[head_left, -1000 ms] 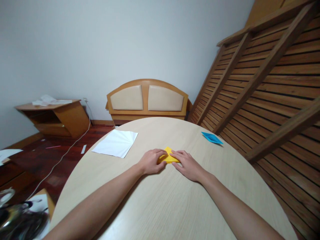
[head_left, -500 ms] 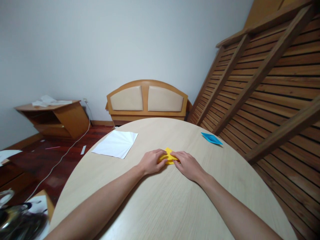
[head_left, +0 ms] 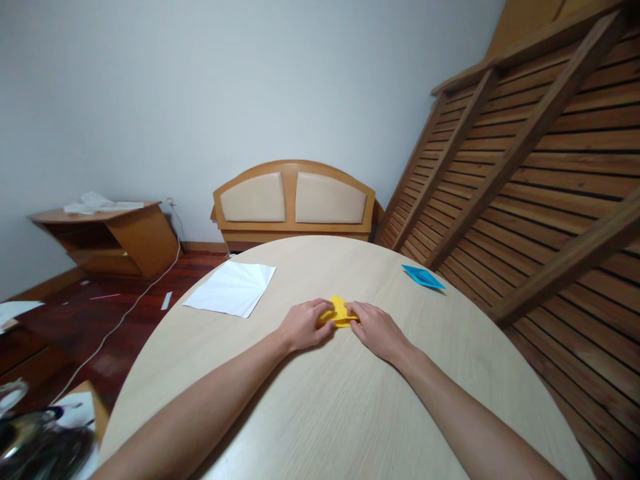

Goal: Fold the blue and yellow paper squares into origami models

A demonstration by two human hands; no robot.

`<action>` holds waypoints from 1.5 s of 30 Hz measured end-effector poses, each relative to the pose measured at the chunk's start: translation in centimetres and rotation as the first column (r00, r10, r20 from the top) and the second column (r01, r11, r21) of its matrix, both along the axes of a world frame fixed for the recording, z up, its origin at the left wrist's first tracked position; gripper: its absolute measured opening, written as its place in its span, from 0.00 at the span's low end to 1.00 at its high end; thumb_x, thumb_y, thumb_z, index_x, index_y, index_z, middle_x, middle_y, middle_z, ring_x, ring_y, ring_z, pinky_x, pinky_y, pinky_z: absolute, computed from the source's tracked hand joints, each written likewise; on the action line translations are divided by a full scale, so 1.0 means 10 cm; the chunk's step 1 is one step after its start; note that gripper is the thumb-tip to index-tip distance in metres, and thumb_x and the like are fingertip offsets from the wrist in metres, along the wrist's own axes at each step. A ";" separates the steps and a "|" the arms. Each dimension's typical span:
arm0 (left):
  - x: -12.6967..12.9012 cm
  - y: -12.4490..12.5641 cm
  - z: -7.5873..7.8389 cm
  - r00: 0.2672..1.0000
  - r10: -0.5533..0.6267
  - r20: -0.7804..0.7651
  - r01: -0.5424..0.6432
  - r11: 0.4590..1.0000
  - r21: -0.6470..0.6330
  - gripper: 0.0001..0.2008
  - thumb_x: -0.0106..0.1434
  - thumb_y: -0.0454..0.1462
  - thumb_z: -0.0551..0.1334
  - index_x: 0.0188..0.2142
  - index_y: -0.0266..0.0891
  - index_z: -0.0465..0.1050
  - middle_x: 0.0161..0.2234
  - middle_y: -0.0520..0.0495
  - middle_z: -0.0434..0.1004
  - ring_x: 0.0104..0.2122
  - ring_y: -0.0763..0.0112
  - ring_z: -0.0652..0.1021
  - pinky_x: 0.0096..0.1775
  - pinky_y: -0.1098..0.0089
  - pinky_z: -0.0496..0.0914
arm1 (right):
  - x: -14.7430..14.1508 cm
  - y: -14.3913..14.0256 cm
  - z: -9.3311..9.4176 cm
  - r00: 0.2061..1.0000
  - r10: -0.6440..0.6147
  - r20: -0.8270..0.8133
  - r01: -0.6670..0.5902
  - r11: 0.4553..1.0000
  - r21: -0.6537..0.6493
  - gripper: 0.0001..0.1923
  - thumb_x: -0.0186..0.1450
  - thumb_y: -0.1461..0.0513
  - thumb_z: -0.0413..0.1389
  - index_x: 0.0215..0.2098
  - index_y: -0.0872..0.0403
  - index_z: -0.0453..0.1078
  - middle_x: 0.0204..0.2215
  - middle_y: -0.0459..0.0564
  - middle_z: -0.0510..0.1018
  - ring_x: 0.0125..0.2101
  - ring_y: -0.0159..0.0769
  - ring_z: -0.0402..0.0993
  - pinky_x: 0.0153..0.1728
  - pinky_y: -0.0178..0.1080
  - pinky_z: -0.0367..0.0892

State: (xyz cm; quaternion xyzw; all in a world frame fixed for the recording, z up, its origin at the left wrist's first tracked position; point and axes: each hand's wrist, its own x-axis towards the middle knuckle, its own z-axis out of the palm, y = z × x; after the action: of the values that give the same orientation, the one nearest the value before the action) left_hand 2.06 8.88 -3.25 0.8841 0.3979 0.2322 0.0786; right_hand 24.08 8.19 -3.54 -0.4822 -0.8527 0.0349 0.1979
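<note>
A folded piece of yellow paper (head_left: 340,311) lies on the round table (head_left: 320,413), between my two hands. My left hand (head_left: 306,324) grips its left side, thumb near the front edge and fingers over the top. My right hand (head_left: 379,329) holds the right side in the same way, fingertips on the folds. Both hands cover the paper's outer ends. Farther right on the table sits a folded blue paper boat shape (head_left: 424,277). To the left lies a creased white sheet of paper (head_left: 231,288).
Behind the table stands a headboard (head_left: 294,193) with two cream panels. A slatted wooden frame (head_left: 530,167) leans along the right side. At the left are a low wooden cabinet (head_left: 140,240) with papers on top and a white cable (head_left: 135,303) across the floor.
My right hand has shifted slightly to the right, showing more of the yellow paper's folds. My left hand stays almost where it was.
</note>
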 end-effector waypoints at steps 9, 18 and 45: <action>0.00 0.00 0.00 0.996 0.051 0.077 -0.055 0.997 0.045 0.14 0.65 0.37 0.57 0.50 0.40 0.70 0.52 0.45 0.76 0.48 0.62 0.78 0.50 0.64 0.73 | 0.01 0.03 -0.03 0.996 -0.016 -0.093 0.020 0.999 0.034 0.08 0.70 0.66 0.47 0.46 0.51 0.63 0.46 0.53 0.79 0.46 0.40 0.76 0.48 0.42 0.69; -0.01 0.01 -0.02 0.986 0.027 0.165 -0.042 0.995 0.087 0.15 0.61 0.32 0.58 0.48 0.39 0.70 0.45 0.44 0.79 0.43 0.63 0.80 0.46 0.63 0.75 | 0.03 0.03 -0.03 0.979 -0.030 -0.200 0.035 0.999 0.021 0.16 0.63 0.71 0.49 0.47 0.50 0.62 0.49 0.52 0.78 0.49 0.40 0.75 0.50 0.44 0.69; -0.01 -0.05 0.01 0.965 -0.219 0.147 0.211 0.975 0.068 0.22 0.67 0.40 0.58 0.60 0.41 0.63 0.59 0.43 0.71 0.56 0.63 0.74 0.58 0.62 0.68 | 0.04 0.12 -0.16 0.662 -0.079 -0.745 -0.075 0.982 -0.171 0.16 0.67 0.63 0.44 0.52 0.50 0.61 0.55 0.53 0.74 0.58 0.38 0.68 0.60 0.48 0.59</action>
State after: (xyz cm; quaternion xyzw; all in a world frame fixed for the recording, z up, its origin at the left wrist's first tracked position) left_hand 1.92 8.39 -3.14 0.9032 0.2864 0.2998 0.1109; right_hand 24.51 9.38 -5.13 -0.4422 -0.6881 0.3097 0.4848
